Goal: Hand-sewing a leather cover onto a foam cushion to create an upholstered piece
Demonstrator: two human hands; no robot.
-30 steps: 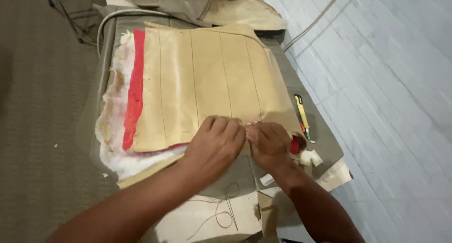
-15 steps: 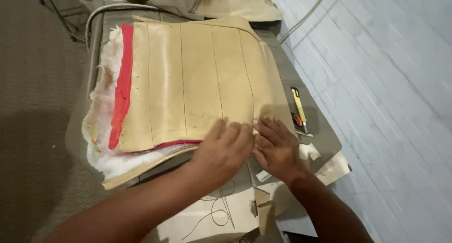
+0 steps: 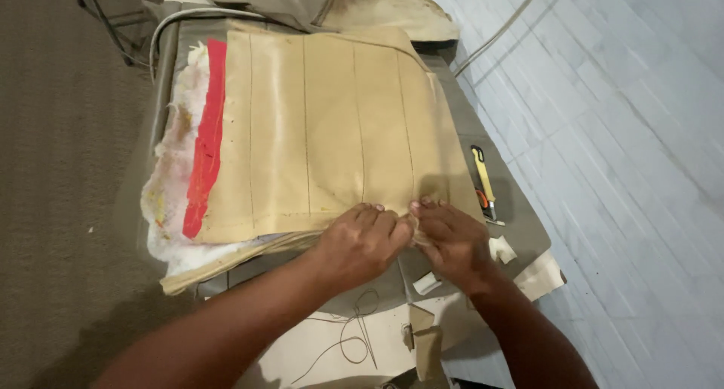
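Lower centre of the frame, I see my left hand [image 3: 360, 242] and right hand [image 3: 451, 238] meet, fingers clenched, pinching the near edge of the tan stitched leather panel [image 3: 324, 125]. The panel lies mid-frame on the grey counter [image 3: 520, 223], over white foam with a red strip [image 3: 205, 144]. Right of it rests a yellow-handled utility knife [image 3: 483, 182]. I judge the edge is being worked.

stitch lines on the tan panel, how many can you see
4 dark lines run lengthwise down the tan panel: near the left edge, left of centre, right of centre, and near the right edge. The hands cover some near ends.
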